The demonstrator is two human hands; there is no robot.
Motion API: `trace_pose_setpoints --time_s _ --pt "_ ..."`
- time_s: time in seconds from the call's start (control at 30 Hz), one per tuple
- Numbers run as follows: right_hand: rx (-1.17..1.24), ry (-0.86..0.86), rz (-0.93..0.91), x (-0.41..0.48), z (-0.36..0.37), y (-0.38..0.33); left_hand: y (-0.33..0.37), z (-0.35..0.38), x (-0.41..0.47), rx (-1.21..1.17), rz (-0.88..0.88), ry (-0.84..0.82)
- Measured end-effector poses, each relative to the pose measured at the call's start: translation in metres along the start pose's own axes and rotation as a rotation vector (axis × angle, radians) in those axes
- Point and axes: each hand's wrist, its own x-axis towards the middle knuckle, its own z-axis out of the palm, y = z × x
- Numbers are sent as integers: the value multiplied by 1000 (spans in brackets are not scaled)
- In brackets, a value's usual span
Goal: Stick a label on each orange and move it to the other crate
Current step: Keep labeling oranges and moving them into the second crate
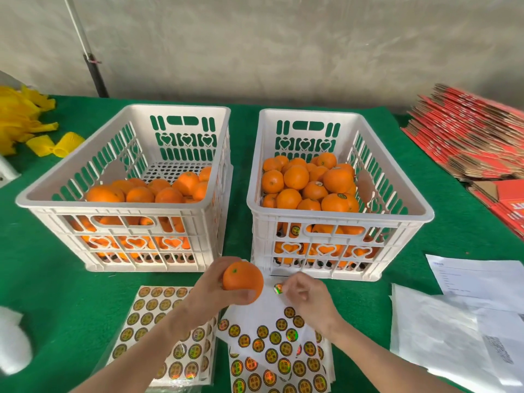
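Note:
My left hand (215, 290) grips an orange (243, 281) just in front of the two white crates. My right hand (307, 296) pinches a round shiny label (278, 288) a little to the right of that orange, not touching it. The left crate (124, 205) holds plain oranges piled toward its near side. The right crate (340, 219) is fuller, and some of its oranges carry labels. Two sheets of round labels lie near me: one (158, 330) under my left forearm, one (272, 353) between my arms.
A green cloth (51, 279) covers the table. White papers (453, 330) lie at the right, red flat cartons (470, 137) at the far right, yellow foam sleeves (34, 129) at the far left, white foam (11, 341) at the near left.

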Motion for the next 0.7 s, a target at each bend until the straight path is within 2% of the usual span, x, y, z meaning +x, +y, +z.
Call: trace_pose_setpoints --time_s 0.1,0.2,0.37,0.43,0.7 --pt "202 87 -52 3 -8 -39 13 1 -5 -159 65 -17" --pt "435 104 -51 1 -9 -74 21 3 -6 -407 109 -68" --pt "477 74 -107 -3 -7 -108 34 -1 -6 -704 75 -154" --pt "430 67 -160 -4 -9 -114 42 -6 -7 -712 61 -146" --pt "126 100 -413 -4 -12 -129 61 -11 -10 -449 80 -18"
